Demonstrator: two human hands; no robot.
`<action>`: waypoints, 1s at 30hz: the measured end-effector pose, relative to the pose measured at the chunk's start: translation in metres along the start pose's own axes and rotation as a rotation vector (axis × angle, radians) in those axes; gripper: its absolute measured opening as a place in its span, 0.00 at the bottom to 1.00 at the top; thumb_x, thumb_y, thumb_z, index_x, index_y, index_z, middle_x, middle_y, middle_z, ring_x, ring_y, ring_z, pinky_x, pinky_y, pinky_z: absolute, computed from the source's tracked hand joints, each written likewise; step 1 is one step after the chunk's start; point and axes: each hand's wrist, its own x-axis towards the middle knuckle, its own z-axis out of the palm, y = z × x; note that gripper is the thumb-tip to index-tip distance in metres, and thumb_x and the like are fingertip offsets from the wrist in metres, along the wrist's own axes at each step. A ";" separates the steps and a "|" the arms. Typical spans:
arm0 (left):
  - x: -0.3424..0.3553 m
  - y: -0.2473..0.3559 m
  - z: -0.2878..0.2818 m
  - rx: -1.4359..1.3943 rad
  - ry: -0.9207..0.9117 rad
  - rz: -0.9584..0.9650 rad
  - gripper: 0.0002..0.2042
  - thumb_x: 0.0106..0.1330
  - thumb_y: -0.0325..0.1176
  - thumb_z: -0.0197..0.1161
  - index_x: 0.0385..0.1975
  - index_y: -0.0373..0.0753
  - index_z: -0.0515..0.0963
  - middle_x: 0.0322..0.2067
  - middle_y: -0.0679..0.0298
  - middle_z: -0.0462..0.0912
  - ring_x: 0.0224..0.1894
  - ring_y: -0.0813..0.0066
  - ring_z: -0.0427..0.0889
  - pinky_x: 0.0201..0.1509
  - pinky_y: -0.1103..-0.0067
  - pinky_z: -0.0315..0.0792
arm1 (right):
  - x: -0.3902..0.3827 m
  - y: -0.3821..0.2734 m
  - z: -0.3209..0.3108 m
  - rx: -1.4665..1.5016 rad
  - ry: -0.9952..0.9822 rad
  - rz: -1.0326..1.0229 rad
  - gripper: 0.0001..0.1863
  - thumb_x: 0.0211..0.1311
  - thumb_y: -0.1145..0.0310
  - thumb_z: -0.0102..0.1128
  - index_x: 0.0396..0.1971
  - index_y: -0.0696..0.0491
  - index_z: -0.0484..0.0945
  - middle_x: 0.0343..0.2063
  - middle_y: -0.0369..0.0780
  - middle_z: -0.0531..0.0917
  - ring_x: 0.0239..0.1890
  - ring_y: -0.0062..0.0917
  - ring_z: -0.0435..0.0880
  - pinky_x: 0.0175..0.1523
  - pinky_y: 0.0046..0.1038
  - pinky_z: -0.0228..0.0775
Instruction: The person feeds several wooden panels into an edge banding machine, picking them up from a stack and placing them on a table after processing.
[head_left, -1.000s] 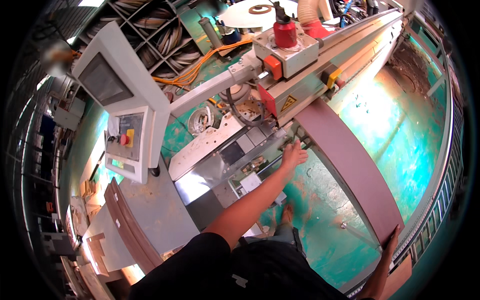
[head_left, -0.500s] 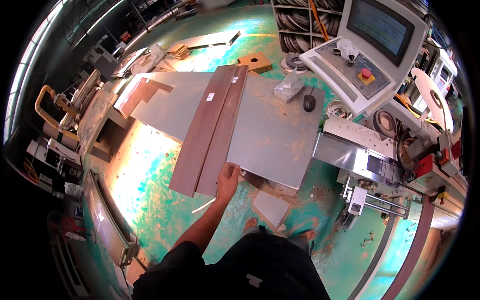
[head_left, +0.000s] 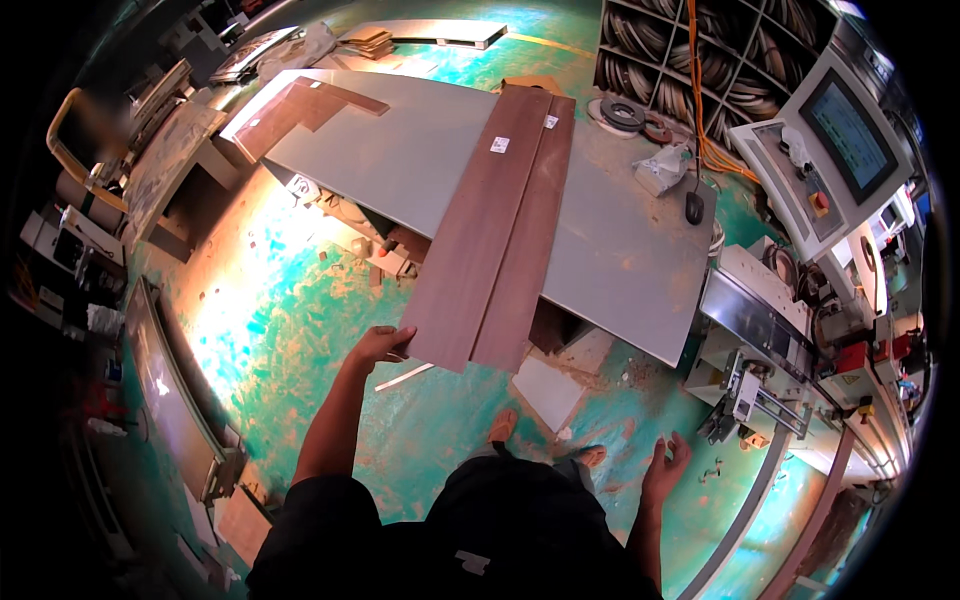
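Head | long boards (head_left: pixel 470 240): 2 | labels (head_left: pixel 499 145): 2 | left hand (head_left: pixel 378 345) gripping 1 board | right hand (head_left: pixel 667 468) spread

Boards (head_left: pixel 478 240) jut past table (head_left: pixel 628 255); open air rightward.

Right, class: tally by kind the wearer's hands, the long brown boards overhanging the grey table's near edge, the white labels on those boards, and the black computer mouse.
Hands: 2 (left hand, right hand)
Long brown boards: 2
White labels: 2
Black mouse: 1
Total: 7

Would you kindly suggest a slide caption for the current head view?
Left grip on the near corner of a brown board across a grey table; right grip open, empty.
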 end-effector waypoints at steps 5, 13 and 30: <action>-0.023 -0.006 0.047 -0.078 -0.131 0.145 0.23 0.62 0.54 0.75 0.24 0.38 0.81 0.23 0.65 0.83 0.26 0.75 0.84 0.33 0.78 0.77 | -0.025 -0.161 0.090 -0.152 -0.279 -0.557 0.32 0.56 0.67 0.73 0.61 0.58 0.74 0.59 0.50 0.75 0.58 0.46 0.77 0.62 0.42 0.71; -0.151 0.046 0.167 0.215 -0.280 0.309 0.21 0.67 0.47 0.67 0.28 0.31 0.86 0.19 0.61 0.83 0.23 0.79 0.80 0.29 0.77 0.72 | -0.065 -0.202 0.154 -0.254 -0.605 -0.870 0.54 0.51 0.62 0.77 0.76 0.56 0.55 0.75 0.52 0.58 0.75 0.47 0.61 0.76 0.43 0.57; 0.016 0.113 0.311 -1.002 -0.811 -0.227 0.46 0.68 0.72 0.53 0.66 0.30 0.62 0.65 0.44 0.69 0.67 0.52 0.71 0.68 0.56 0.69 | -0.165 -0.089 -0.162 0.721 0.453 0.187 0.30 0.72 0.57 0.63 0.63 0.63 0.69 0.57 0.46 0.79 0.57 0.34 0.80 0.61 0.36 0.73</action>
